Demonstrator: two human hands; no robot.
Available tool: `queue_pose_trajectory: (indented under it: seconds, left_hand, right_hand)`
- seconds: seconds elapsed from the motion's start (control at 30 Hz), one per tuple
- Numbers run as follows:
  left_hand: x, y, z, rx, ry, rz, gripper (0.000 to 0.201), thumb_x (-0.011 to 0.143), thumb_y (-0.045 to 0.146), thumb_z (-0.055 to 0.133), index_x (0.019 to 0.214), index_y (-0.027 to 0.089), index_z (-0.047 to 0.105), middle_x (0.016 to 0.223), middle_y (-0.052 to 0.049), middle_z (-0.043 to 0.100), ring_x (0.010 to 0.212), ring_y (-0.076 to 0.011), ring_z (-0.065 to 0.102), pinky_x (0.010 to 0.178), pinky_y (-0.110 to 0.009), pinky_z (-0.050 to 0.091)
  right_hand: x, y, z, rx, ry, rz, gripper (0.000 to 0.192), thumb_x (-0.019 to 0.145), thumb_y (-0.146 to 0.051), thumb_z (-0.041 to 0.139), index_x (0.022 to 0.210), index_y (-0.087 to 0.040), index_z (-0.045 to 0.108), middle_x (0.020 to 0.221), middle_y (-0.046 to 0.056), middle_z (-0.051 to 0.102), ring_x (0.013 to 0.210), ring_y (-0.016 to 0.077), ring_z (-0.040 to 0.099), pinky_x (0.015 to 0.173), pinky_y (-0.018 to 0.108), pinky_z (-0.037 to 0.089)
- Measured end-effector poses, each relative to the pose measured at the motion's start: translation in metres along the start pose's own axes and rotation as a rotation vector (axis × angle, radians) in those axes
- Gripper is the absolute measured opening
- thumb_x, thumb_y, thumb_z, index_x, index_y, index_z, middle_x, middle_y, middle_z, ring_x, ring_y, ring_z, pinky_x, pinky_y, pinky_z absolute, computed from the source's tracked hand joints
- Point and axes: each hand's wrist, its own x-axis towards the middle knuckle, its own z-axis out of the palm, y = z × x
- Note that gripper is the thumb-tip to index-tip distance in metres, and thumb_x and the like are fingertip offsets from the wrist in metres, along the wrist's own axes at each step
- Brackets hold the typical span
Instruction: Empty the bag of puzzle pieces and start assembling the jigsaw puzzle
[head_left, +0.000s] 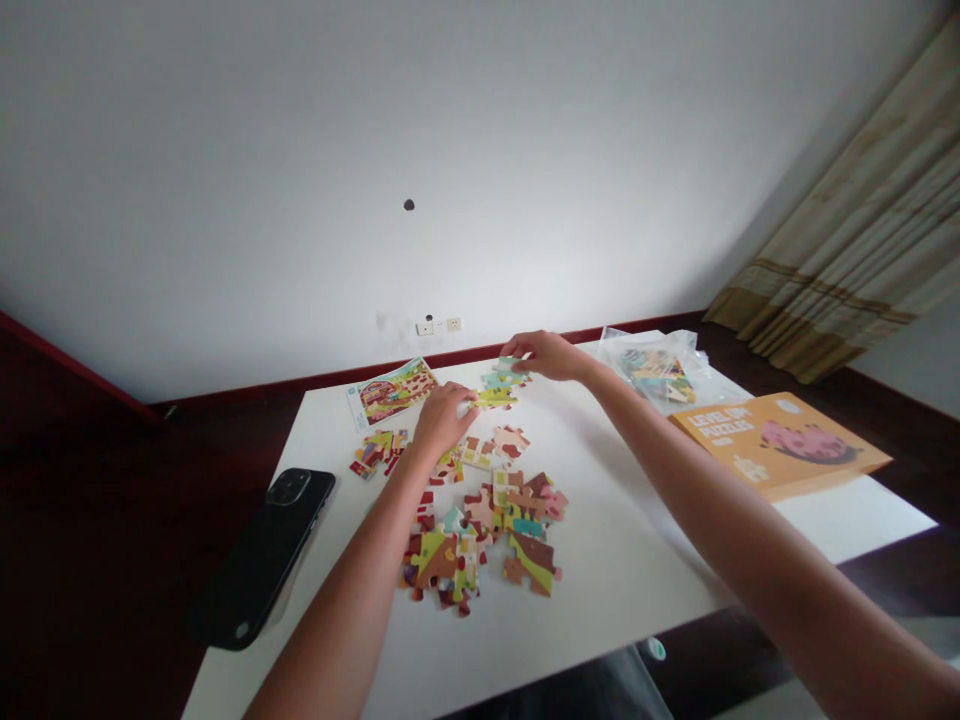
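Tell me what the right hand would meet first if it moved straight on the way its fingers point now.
Probably the reference picture sheet. The right hand points left along the far table edge, touching joined pieces; depth is unclear, so it might pass behind the sheet.

Orange box (780, 443) lid reads "LEVEL UP! PUZZLES"; other txt illegible.

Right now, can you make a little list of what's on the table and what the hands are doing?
Table: white table
Left hand: resting on joined puzzle pieces
Right hand: fingertips on the same joined pieces
Loose pieces: pile near the middle
Picture card: far left
Phone: left edge
Orange puzzle box: right side
Plastic bag: behind the box
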Motion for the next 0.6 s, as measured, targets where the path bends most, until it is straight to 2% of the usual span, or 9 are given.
queue_pose_trajectory:
  seconds: [0.1, 0.2, 0.33, 0.6]
  left_hand:
    - [0.001, 0.000, -0.001, -0.023, 0.012, -0.002, 0.013, 0.094, 0.024, 0.070, 0.105, 0.022, 0.074, 0.110, -0.007, 0.071, 0.109, -0.0252, 0.065, 0.105, -0.044, 0.050]
    - [0.002, 0.002, -0.002, -0.031, 0.016, -0.015, 0.011, 0.093, 0.025, 0.071, 0.104, 0.023, 0.076, 0.109, -0.006, 0.072, 0.107, -0.0257, 0.067, 0.104, -0.044, 0.051]
    - [0.002, 0.005, -0.004, -0.008, 0.002, -0.003, 0.009, 0.093, 0.025, 0.072, 0.102, 0.024, 0.076, 0.109, -0.006, 0.072, 0.108, -0.0254, 0.067, 0.104, -0.043, 0.052]
    - [0.000, 0.005, -0.003, 0.021, 0.021, -0.033, 0.012, 0.092, 0.027, 0.074, 0.103, 0.023, 0.078, 0.103, -0.007, 0.066, 0.104, -0.0264, 0.066, 0.101, -0.042, 0.053]
  right_hand:
    - [0.032, 0.012, 0.019, 0.116, 0.112, 0.019, 0.029, 0.081, -0.016, 0.076, 0.110, -0.019, 0.078, 0.089, 0.003, 0.080, 0.083, 0.0178, 0.074, 0.076, 0.026, 0.056]
    - [0.049, 0.021, 0.045, 0.153, 0.140, 0.026, 0.029, 0.079, -0.015, 0.078, 0.108, -0.019, 0.080, 0.094, 0.004, 0.081, 0.088, 0.0188, 0.075, 0.080, 0.028, 0.058]
    - [0.053, 0.025, 0.067, 0.105, 0.131, -0.019, 0.027, 0.080, -0.015, 0.079, 0.107, -0.021, 0.082, 0.104, 0.003, 0.082, 0.095, 0.0195, 0.075, 0.087, 0.029, 0.058]
    - [0.050, 0.026, 0.083, 0.004, 0.068, -0.079, 0.025, 0.087, -0.015, 0.074, 0.109, -0.021, 0.084, 0.108, 0.005, 0.082, 0.095, 0.0207, 0.075, 0.085, 0.028, 0.055]
